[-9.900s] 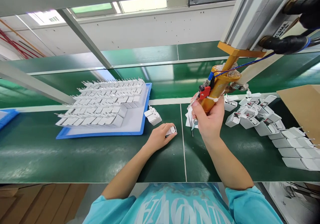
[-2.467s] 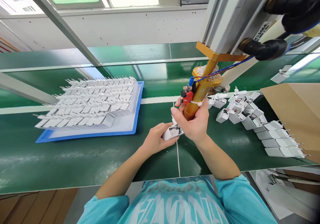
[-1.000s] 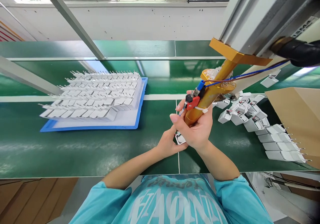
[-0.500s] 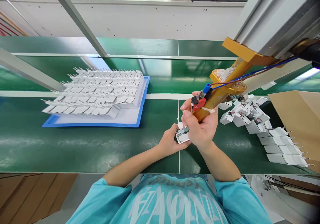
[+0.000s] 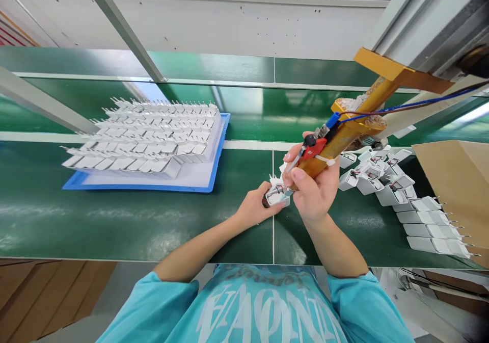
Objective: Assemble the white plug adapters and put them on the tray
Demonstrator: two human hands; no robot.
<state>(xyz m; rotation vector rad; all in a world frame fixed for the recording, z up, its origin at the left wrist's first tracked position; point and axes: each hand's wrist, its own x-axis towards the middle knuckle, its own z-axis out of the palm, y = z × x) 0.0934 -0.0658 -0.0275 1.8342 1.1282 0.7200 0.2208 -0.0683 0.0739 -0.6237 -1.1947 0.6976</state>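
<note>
My left hand [image 5: 254, 208] grips a small white plastic casing [image 5: 274, 199] by its left side, fingers and thumb closed around it. The casing lies open side up, with inner parts and a thin pin showing. My right hand [image 5: 315, 192] is wrapped round a gold-coloured rod-shaped tool [image 5: 336, 147], which slants down from the upper right. A red lever switch [image 5: 314, 148] with blue and brown wires is fixed on the tool near my fingers. Its metal tip [image 5: 289, 191] is at the casing's right side; whether it touches, I cannot tell.
On the left, a blue tray [image 5: 214, 172] holds rows of white casings [image 5: 153, 139] with pins. Loose open casings [image 5: 372, 172] and a neat stack of casings [image 5: 431, 226] lie at right by a cardboard box [image 5: 454, 164]. A metal beam [image 5: 416, 22] hangs overhead.
The tool and my right hand have shifted slightly right. The casing in my left hand has moved a little up and left. The switch's metal lever now stands out from the tool.
</note>
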